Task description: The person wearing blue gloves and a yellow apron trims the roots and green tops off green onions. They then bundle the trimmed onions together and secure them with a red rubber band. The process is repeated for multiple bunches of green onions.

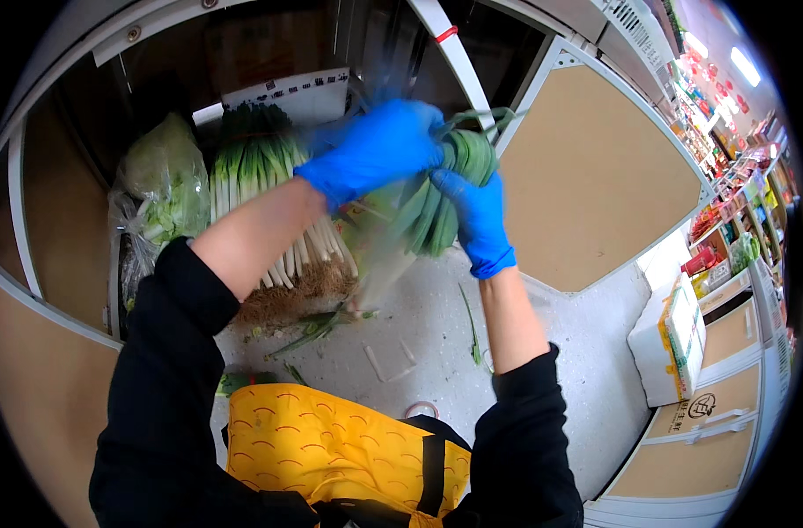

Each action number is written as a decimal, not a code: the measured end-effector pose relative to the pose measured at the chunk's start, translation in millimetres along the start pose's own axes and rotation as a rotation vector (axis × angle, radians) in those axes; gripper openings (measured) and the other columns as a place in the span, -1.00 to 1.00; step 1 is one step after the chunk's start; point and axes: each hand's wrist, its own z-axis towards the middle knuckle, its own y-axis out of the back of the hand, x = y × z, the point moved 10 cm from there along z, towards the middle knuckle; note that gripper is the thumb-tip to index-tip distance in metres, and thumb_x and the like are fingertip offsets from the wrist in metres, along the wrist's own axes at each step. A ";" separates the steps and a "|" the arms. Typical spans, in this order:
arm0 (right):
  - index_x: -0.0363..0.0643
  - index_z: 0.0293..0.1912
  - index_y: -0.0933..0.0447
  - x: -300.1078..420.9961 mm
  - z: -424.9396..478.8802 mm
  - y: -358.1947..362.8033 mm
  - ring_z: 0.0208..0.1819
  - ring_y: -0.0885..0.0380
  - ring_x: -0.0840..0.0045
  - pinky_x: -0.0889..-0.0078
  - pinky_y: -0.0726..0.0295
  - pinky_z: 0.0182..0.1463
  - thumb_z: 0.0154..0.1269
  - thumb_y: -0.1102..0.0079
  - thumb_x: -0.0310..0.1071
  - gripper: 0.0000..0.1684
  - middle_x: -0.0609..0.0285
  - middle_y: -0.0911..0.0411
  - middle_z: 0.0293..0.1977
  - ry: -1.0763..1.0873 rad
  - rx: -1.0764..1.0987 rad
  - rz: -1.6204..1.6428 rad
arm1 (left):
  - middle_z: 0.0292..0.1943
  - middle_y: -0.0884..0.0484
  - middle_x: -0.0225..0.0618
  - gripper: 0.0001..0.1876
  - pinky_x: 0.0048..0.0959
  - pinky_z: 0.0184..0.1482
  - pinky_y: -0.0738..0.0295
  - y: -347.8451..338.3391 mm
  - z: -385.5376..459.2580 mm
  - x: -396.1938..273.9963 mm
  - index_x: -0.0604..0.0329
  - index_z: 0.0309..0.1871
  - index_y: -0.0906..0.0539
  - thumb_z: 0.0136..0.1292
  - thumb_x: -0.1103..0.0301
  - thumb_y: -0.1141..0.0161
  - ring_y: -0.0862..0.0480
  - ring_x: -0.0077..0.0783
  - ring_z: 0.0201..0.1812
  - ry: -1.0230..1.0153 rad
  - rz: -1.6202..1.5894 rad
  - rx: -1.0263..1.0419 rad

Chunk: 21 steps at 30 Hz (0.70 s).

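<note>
My right hand [477, 221], in a blue glove, grips a folded bunch of long green onion leaves [467, 155], thumb pressed on the near side. My left hand [388, 148], also blue-gloved, is at the left of the bunch with its fingers curled. It is blurred by motion, and whether it holds a leaf is hidden. Under the bunch, pale stalks blur toward the floor. Beyond my left forearm, a row of green onions [233, 178] lies side by side, white stalks and brown roots [302, 290] toward me.
Left of the row is a clear plastic bag of leafy greens [170, 178]. Loose leaves [309, 336] and a tape roll [421, 410] lie on the speckled floor [434, 350]. An open cabinet door [599, 178] stands right; beyond it is a white foam box [668, 343]. A yellow apron [335, 435] shows below.
</note>
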 end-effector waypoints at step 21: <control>-0.15 0.11 -0.33 -155.8 -149.7 77.3 -0.04 -0.45 0.55 0.47 -0.45 0.00 0.19 -0.15 -0.43 -0.54 0.26 -0.44 -0.04 -0.375 -0.370 0.371 | 0.25 -0.25 0.05 0.08 -0.27 0.22 -0.24 -225.9 -117.7 66.7 0.22 0.39 0.10 -0.05 0.00 -0.36 -0.32 -0.04 0.25 -0.082 -0.258 0.236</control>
